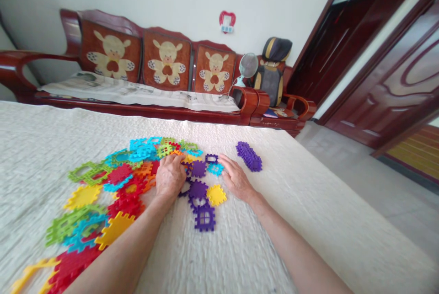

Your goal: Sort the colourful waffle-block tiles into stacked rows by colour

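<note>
My left hand (170,174) is over the right edge of a heap of plastic interlocking tiles, its fingers curled down and the tips hidden. An orange tile (176,152) and a yellow tile (192,158) lie just beyond it. Stretched out and slightly apart, the fingers of my right hand (236,177) rest beside a blue window tile (215,169) and a purple frame tile (211,158). Between my hands lie solid purple tiles (198,189) and a yellow square tile (216,195). Nearest me in this group is a purple window tile (205,218).
Red tiles (120,173), green, blue and yellow ones spread across the left. An overlapping row of purple tiles (248,156) lies beyond my right hand. A pale quilted cloth (267,248) covers the table. Behind stand a wooden sofa (164,109) and a small fan (248,65).
</note>
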Tool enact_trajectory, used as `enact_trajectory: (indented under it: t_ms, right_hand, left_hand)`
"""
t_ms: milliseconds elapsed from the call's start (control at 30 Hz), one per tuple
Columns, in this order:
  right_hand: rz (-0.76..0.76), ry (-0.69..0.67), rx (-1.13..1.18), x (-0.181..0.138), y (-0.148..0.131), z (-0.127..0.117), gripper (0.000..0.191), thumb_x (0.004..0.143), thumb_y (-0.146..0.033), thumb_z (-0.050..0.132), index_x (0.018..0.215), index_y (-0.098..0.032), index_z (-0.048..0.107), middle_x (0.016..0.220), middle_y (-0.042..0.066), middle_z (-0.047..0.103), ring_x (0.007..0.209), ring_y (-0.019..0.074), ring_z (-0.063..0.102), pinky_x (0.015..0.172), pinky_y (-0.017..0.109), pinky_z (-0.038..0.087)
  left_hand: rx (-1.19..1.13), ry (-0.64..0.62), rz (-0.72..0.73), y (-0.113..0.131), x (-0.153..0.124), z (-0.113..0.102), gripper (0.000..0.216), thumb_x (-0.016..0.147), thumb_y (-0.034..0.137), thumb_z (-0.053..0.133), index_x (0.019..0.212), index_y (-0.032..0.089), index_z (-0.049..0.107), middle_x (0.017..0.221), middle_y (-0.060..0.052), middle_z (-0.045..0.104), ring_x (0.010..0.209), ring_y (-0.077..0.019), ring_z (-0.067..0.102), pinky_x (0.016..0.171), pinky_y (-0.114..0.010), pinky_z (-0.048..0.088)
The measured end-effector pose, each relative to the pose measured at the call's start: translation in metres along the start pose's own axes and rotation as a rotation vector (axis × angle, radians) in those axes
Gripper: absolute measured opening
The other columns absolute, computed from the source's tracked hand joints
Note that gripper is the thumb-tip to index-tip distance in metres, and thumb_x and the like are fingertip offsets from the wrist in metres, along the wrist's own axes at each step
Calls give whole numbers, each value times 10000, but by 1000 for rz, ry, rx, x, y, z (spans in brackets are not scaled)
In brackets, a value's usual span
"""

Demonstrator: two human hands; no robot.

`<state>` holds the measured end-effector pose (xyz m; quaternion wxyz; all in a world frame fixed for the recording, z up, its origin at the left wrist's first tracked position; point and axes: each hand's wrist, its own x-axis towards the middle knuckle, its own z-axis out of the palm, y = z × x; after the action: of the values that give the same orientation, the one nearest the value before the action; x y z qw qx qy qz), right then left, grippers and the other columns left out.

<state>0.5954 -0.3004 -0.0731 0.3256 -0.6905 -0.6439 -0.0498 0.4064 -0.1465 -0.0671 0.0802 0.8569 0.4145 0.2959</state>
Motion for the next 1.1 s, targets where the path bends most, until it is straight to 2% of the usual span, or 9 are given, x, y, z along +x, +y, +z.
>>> enact_trajectory:
  t_ms: [133, 300, 467, 667, 900, 1033, 1100]
  right_hand:
    - [36, -37, -28, 11, 2, 8, 464, 898, -182, 389, 1350, -228, 481, 1420, 74, 487, 1296, 193, 447, 1084, 422, 361]
    - [27, -62, -36, 19, -3, 9, 430, 880, -142, 420, 1288, -223, 531, 1281, 67, 601, 1183, 191, 531, 1020, 387, 406]
    - [44, -3, 21, 18, -9, 7, 367, 838, -106, 479, 1167, -217, 594, 1159, 67, 641, 1088, 185, 563, 976, 365, 434]
    - [42, 63, 45, 16, -3, 13, 277, 833, -90, 483, 1034, -198, 640, 1075, 72, 644, 1037, 174, 573, 955, 341, 441]
    - [104, 113, 86, 17, 3, 18, 304, 777, -60, 527, 1004, -219, 653, 1011, 37, 653, 974, 164, 590, 897, 316, 460]
    - [109, 157, 110, 17, 2, 17, 261, 799, -79, 524, 960, -228, 665, 974, 27, 673, 939, 164, 604, 873, 314, 462]
    - [99, 224, 121, 18, 0, 16, 235, 827, -111, 511, 967, -228, 660, 973, 31, 676, 949, 168, 604, 878, 320, 460]
  left_hand:
    - [1, 3, 4, -1, 0, 1, 371, 855, 177, 400, 1096, 218, 678, 1117, -57, 654, 1045, -240, 540, 927, -340, 444]
    - [-4, 22, 24, -1, 0, 1, 379, 859, 179, 386, 1094, 221, 681, 1107, -53, 656, 1043, -242, 538, 934, -345, 442]
    - [-1, 20, 15, -1, 0, 1, 376, 865, 189, 381, 1092, 224, 679, 1105, -50, 658, 1043, -242, 535, 927, -340, 443]
    - [2, 9, 12, -1, 0, 1, 379, 868, 193, 379, 1098, 230, 678, 1114, -51, 655, 1061, -245, 533, 913, -341, 444]
    - [1, -30, -10, 1, 0, -4, 381, 869, 201, 378, 1101, 220, 679, 1119, -56, 656, 1074, -261, 520, 911, -358, 443]
    - [-3, -26, -14, -1, 0, -2, 377, 869, 207, 379, 1097, 232, 678, 1128, -48, 655, 1072, -259, 518, 902, -358, 448]
    - [-9, -18, -11, -2, 1, -1, 374, 871, 212, 379, 1096, 230, 678, 1136, -50, 653, 1066, -258, 520, 902, -362, 450]
